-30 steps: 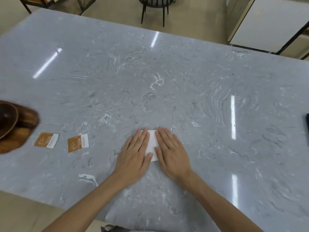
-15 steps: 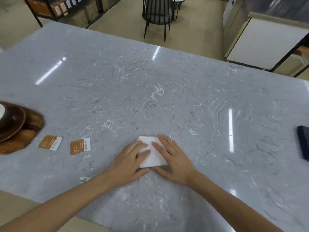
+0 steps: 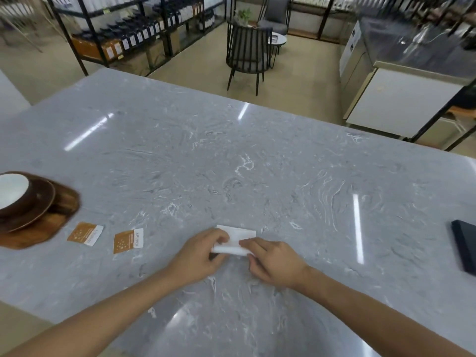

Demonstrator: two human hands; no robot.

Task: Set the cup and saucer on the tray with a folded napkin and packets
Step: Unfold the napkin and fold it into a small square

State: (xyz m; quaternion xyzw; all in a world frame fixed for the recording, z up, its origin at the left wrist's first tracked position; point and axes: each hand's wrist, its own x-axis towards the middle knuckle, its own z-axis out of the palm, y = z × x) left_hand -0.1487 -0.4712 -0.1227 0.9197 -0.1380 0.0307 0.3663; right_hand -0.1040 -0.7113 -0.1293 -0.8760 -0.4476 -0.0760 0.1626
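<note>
- Two hands work the white napkin (image 3: 235, 239) at lower centre of the frame: the left hand (image 3: 199, 256) pinches its left end and the right hand (image 3: 274, 262) pinches its near right edge, the near flap lifted into a fold while the far part lies flat on the marble counter (image 3: 231, 155).
- Two orange packets (image 3: 107, 238) lie flat on the counter left of the hands, just apart from each other and not yet on the wooden tray (image 3: 55, 222) at the left edge, where the cup (image 3: 13, 191) already sits on its saucer (image 3: 42, 202).
- Risk, as I judge it: the thin paper could crease crooked if one hand pulls ahead of the other – or spring open once let go, since nothing weighs the fold down.
- Risk: carrying the napkin left, a sleeve or wrist could sweep the packets along the smooth stone.
- Against half a second ago, the hands no longer press flat on the napkin – the fingers have curled to grip, and the napkin shows as a narrower strip. The view has also tipped up, bringing the shelves, chair and cup into frame.
</note>
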